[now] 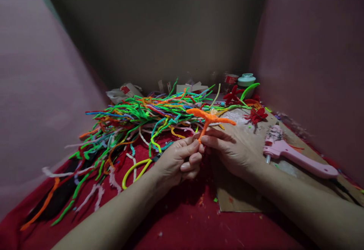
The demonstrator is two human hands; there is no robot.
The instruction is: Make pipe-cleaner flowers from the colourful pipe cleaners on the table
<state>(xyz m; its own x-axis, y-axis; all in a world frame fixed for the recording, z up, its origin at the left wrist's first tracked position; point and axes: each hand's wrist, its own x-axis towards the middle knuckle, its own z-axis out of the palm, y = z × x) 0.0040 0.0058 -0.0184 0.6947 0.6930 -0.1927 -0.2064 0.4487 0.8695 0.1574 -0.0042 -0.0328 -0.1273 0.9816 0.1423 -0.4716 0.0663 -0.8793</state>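
Observation:
Between my two hands stands an orange pipe-cleaner flower [209,118], upright, with long petals spreading sideways and a pale tuft at its centre. My left hand [184,159] pinches the lower end of its stem between thumb and forefinger, the other fingers curled in. On the other side, my right hand [224,147] is closed at the same stem, thumb in front and most fingers hidden behind. Left of my left hand lies a yellow-handled tool [136,166], its head partly covered by that hand. A big heap of coloured pipe cleaners [136,113] spreads behind the hands.
A pink glue gun [301,157] rests on a brown board [239,200] at the right, its cord running off to the edge. Red pipe-cleaner flowers [256,116] lie behind it, near a mint-lidded jar [246,81]. Red cloth [182,219] covers the table; walls rise on both sides.

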